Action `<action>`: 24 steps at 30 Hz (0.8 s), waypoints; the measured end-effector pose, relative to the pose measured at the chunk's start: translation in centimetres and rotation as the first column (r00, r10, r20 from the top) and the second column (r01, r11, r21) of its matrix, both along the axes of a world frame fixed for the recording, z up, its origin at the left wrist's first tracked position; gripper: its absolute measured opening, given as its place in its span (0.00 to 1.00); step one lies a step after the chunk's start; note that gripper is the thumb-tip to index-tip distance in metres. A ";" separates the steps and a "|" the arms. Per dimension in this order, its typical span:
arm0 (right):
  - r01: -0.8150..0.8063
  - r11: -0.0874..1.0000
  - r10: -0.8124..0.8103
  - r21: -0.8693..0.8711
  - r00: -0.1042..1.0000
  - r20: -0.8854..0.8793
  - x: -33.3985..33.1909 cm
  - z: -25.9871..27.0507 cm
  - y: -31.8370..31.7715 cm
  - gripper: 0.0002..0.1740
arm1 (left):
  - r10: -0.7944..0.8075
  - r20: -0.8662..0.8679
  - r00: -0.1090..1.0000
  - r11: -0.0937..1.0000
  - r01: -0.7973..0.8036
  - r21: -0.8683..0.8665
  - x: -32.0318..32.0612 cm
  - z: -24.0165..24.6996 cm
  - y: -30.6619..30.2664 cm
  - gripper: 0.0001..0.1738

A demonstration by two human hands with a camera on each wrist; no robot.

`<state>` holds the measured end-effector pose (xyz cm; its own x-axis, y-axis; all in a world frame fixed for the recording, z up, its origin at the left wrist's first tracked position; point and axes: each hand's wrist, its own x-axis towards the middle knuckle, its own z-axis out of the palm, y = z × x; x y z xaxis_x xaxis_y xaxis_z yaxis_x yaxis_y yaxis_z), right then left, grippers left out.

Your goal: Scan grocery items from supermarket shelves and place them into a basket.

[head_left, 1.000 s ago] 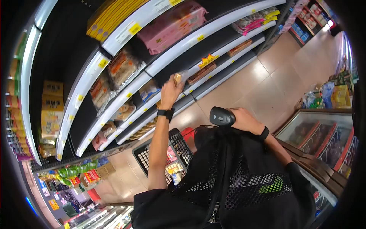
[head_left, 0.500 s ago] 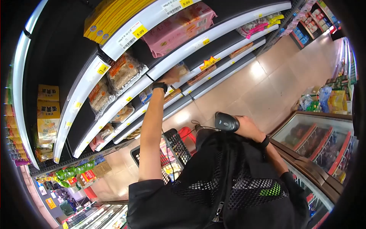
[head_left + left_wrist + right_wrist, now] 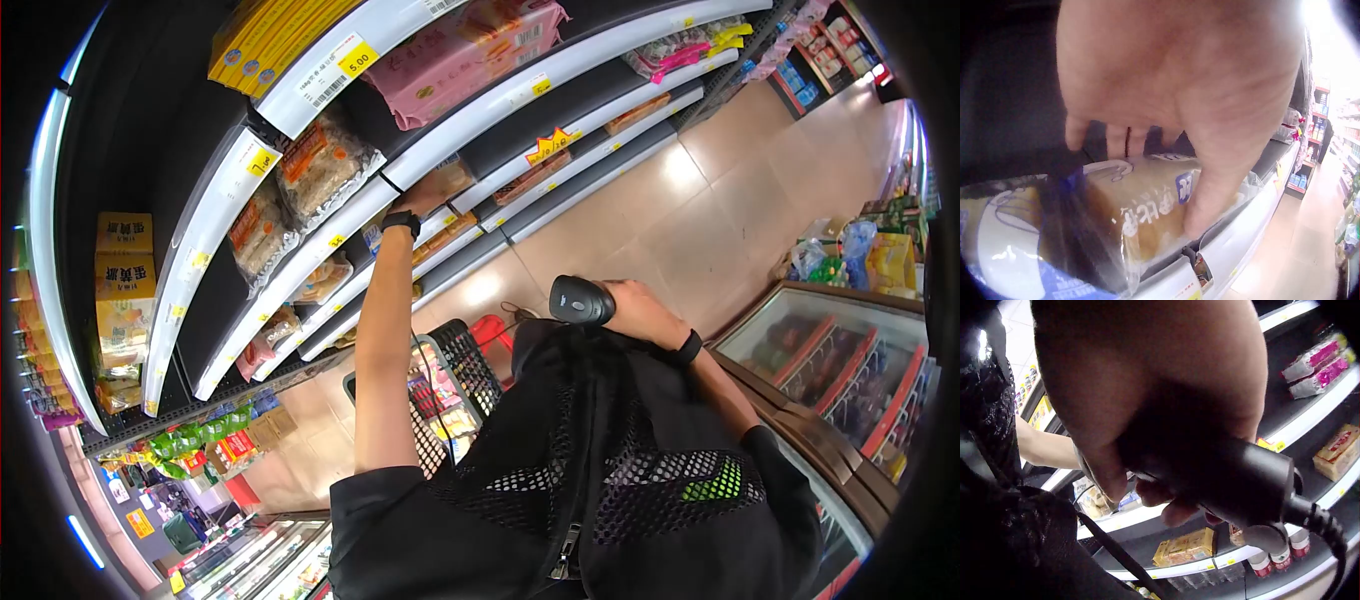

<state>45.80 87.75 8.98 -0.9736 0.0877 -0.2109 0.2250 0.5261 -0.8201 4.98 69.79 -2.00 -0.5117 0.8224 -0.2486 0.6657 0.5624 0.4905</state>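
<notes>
My left hand (image 3: 428, 192) reaches into a middle shelf. In the left wrist view its thumb and fingers straddle a bread loaf (image 3: 1141, 200) in clear wrapping with white lettering, close to the shelf's front edge. A second wrapped loaf (image 3: 1007, 244) with blue and white print lies beside it. My right hand (image 3: 645, 315) grips a black barcode scanner (image 3: 582, 300) in front of my body. The right wrist view shows fingers wrapped round the scanner's handle, with a coiled cord (image 3: 1319, 522) at its end.
A black basket (image 3: 470, 365) with packaged goods stands on the floor below my left arm. Pink packages (image 3: 465, 65) and bagged bread (image 3: 325, 165) fill upper shelves. A glass-topped freezer (image 3: 800, 350) stands at right. A dark cord (image 3: 425, 385) hangs across the basket.
My left hand has moved from in front of the shelf edge inward and left, onto the wrapped bread. My right hand keeps hold of the scanner, nearly in place.
</notes>
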 end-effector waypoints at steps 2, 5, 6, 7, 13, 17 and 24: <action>-0.028 1.000 0.028 -0.001 1.000 0.005 -0.1 0.2 0.1 0.19 | 0.014 0.000 1.000 1.000 -0.014 0.002 -0.8 -0.5 -0.6 0.53; -0.037 0.999 0.037 0.002 0.999 -0.008 -0.1 0.1 0.4 0.19 | -0.002 -0.083 0.997 0.994 0.011 0.106 -1.2 -3.1 -1.5 0.50; -0.046 0.999 0.046 0.003 0.999 -0.008 -0.1 0.1 0.4 0.19 | 0.038 -0.183 0.982 0.997 -0.025 0.075 0.0 -1.9 -1.5 0.48; -0.052 0.999 0.052 -0.002 0.999 -0.002 -0.2 0.1 0.6 0.19 | 0.076 -0.284 0.956 0.997 -0.065 0.049 0.9 -1.1 -1.5 0.46; -0.129 0.991 0.129 -0.037 0.992 -0.009 -1.3 -1.1 0.8 0.21 | 0.378 -0.337 0.862 0.918 -0.301 0.259 9.6 4.9 -3.5 0.33; -0.283 0.959 0.285 -0.035 0.954 0.097 -2.9 -2.4 -0.3 0.20 | 0.688 -0.094 0.719 0.689 -0.607 0.398 18.5 5.1 -12.7 0.11; -0.589 0.800 0.581 0.112 0.808 0.100 -6.4 -2.8 -5.7 0.18 | 0.880 -0.022 0.475 0.457 -0.857 -0.238 42.1 -7.2 -34.4 0.16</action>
